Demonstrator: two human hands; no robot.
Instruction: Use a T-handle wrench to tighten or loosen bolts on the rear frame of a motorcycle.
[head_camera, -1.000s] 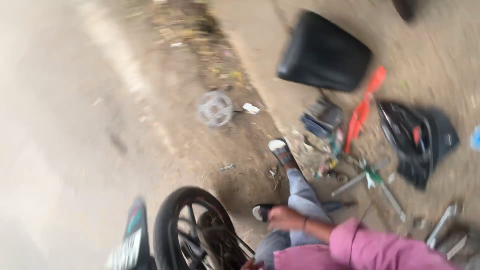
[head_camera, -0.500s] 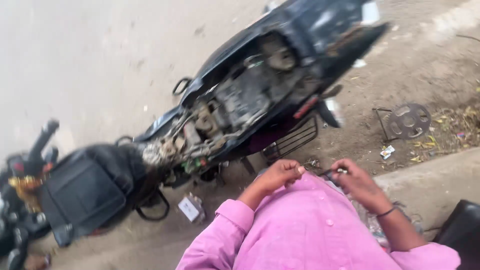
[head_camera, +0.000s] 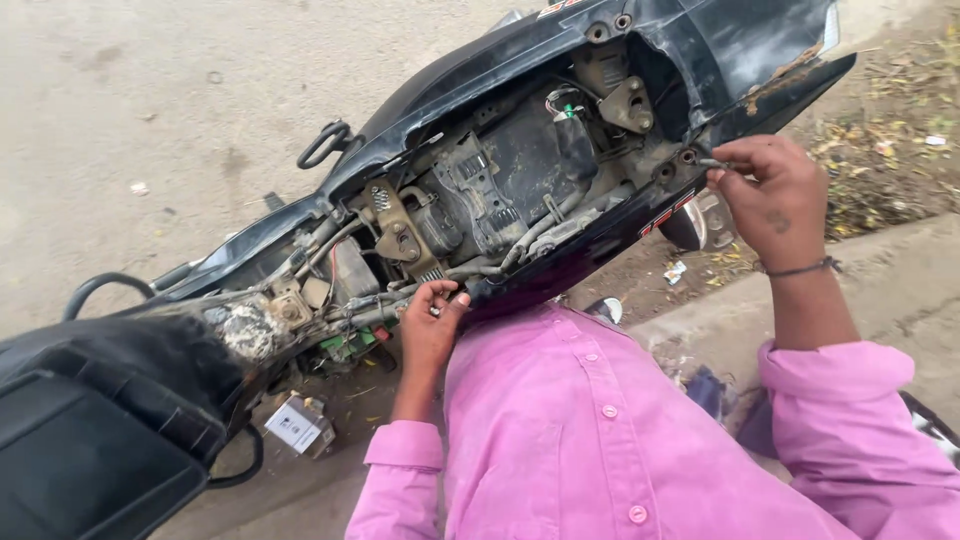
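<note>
Although the seat was off and the whole under-seat bay of the black motorcycle (head_camera: 520, 160) lay exposed, nothing loose sat inside it; it held only its own fittings, grimy brackets, cables and a dark box-shaped part in the middle. At the far left the black fuel tank (head_camera: 90, 420) filled the corner, and on the ground beside it lay a small white carton (head_camera: 298, 425), its flaps shut so I could not tell what it contained. Next along, the person's left hand (head_camera: 430, 325) was curled at the lower frame rail, fingertips pinched on something small near the wiring; what it gripped was too small to make out, but the hand seemed placed to steady or hold a part from beneath. The person, in a pink shirt (head_camera: 600, 430), leaned close over the machine, presumably so both arms could reach either end of the bay. Farther right, the right hand (head_camera: 775, 195) was closed on a thin metal tool or bolt (head_camera: 712, 163), its tip set against a mounting hole at the tail frame, just under the cracked rear cowl (head_camera: 770, 60). A dark band circled that wrist. Beyond lay a concrete kerb (head_camera: 900, 290) and dry litter.
</note>
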